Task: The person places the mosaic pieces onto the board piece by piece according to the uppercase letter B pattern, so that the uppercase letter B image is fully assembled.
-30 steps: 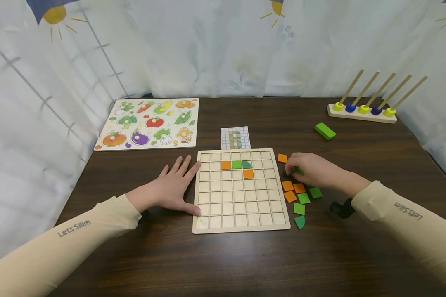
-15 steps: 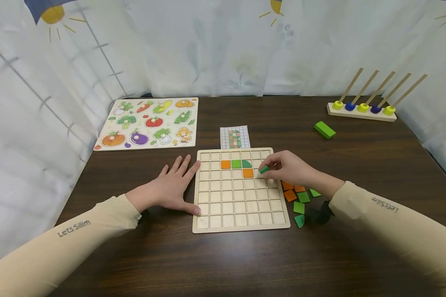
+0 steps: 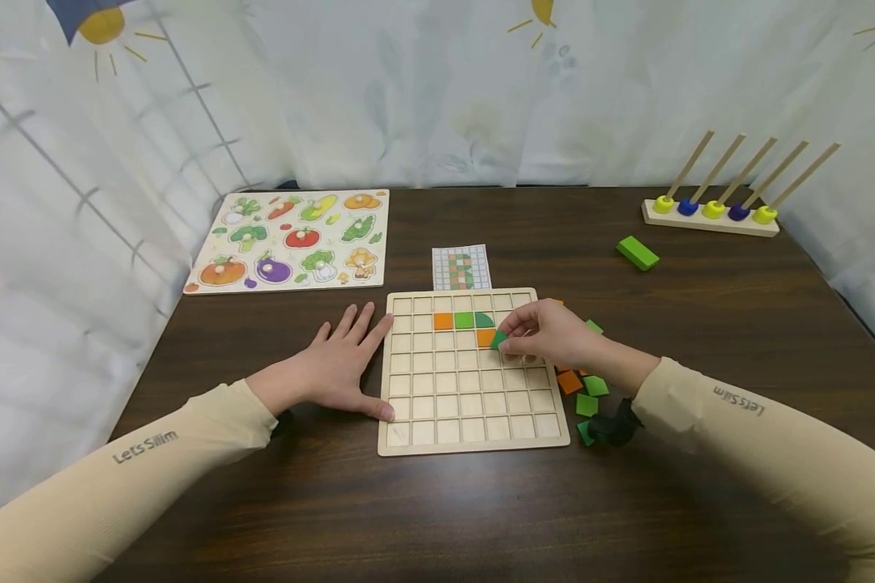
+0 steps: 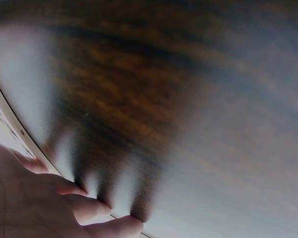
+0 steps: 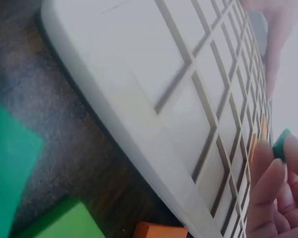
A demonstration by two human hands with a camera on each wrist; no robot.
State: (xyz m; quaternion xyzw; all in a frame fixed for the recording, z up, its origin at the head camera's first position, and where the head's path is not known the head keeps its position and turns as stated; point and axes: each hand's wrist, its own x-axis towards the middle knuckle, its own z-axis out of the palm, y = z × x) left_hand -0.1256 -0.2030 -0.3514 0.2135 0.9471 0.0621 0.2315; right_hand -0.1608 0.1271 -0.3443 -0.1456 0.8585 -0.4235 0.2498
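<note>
My right hand point(image 3: 554, 334) pinches a dark green tile point(image 3: 497, 339) between thumb and fingers over the wooden grid board point(image 3: 458, 407). The tile is tilted and overlaps the right side of an orange tile point(image 3: 484, 337) set in the board; the right wrist view shows the same green tile point(image 5: 280, 147) at the fingertips. In the row above lie an orange square point(image 3: 443, 321), a light green square point(image 3: 464, 321) and a dark green quarter-circle point(image 3: 484, 320). With fingers spread, my left hand point(image 3: 339, 364) rests at the board's left edge, index fingertip and thumb touching the rim.
Loose orange point(image 3: 570, 382) and green tiles point(image 3: 586, 405) lie right of the board, partly hidden by my right hand and wrist. Behind it are a pattern card point(image 3: 461, 269), a vegetable peg puzzle point(image 3: 292, 240), a green block point(image 3: 638, 253) and a peg stand point(image 3: 710, 219) with rings.
My right hand has moved left from the loose tiles onto the board with the dark green tile, and has turned the tile beside the lower orange one. My left hand has stayed put.
</note>
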